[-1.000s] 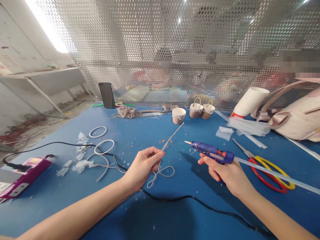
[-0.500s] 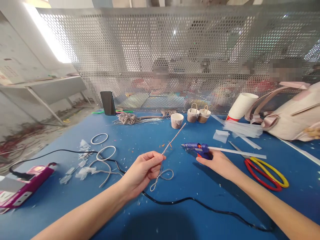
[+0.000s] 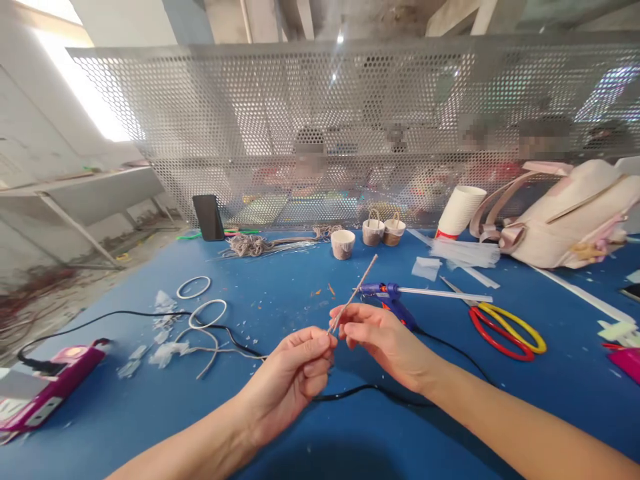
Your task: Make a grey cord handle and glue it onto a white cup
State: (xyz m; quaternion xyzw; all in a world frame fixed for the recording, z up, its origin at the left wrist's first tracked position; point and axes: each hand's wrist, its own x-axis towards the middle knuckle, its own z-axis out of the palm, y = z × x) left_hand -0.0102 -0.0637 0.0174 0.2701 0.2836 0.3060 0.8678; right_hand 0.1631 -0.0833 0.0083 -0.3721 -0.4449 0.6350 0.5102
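My left hand (image 3: 299, 371) pinches the lower end of a thin cord-wrapped wire (image 3: 359, 287) that slants up and to the right over the blue table (image 3: 280, 280). My right hand (image 3: 381, 339) meets it from the right, fingertips closed on the same wire just above the left hand's pinch. The wire's looped end is hidden behind my left hand. A blue glue gun (image 3: 387, 295) with a clear glue stick lies on the table just beyond my right hand, its black cord (image 3: 370, 390) running under both wrists.
Red and yellow scissors (image 3: 505, 328) lie right of the gun. White wire rings (image 3: 194, 287) and scraps sit at the left, a pink power strip (image 3: 47, 381) at the far left. Small cups and baskets (image 3: 373, 232), paper cups (image 3: 457, 211), a phone (image 3: 209, 217) and a pale bag (image 3: 570, 220) line the perforated screen.
My right hand let go of the glue gun, left it lying on the table and came left to grip the wire. My left hand lifted the wire a little and the view tilted up.
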